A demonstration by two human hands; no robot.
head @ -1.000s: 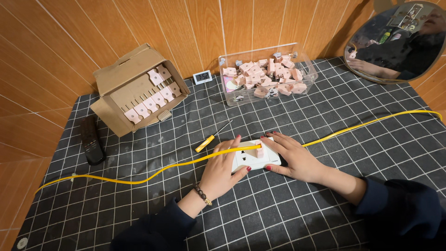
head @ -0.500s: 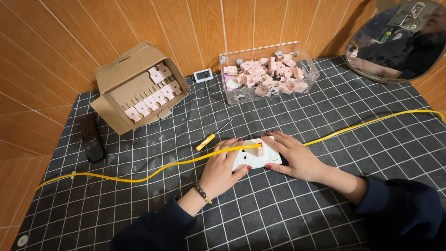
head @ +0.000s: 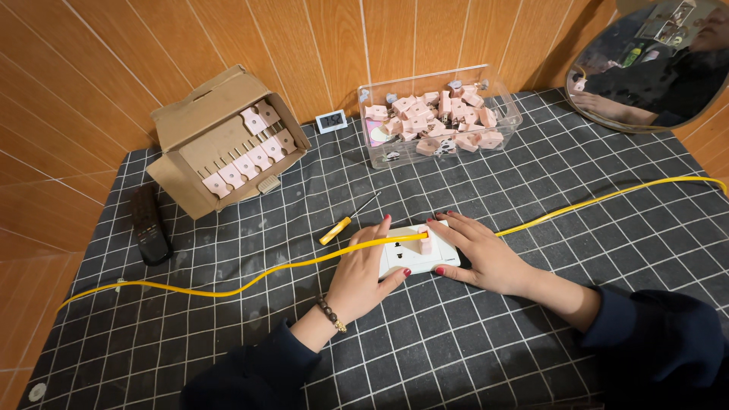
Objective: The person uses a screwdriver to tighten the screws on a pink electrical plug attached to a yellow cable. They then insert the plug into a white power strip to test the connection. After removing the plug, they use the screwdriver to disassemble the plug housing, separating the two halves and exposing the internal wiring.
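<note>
A glossy white plastic socket plate [head: 416, 254] lies on matt black gridded cloth covering the worktop [head: 531, 334]. Nearby: rough brown cardboard box [head: 220, 140], clear shiny plastic bin [head: 505, 114], smooth yellow plastic-coated cable [head: 228, 285].

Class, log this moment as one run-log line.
left hand: on white socket plate | right hand: steadying plate, by pink clip | yellow cable: across plate | screwdriver: lying apart

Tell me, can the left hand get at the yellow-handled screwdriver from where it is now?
Probably yes. The left hand rests on the white socket plate, and the screwdriver lies just beyond its fingers on the mat. Only the yellow cable runs between them, low and flat; nothing else blocks it.
</note>
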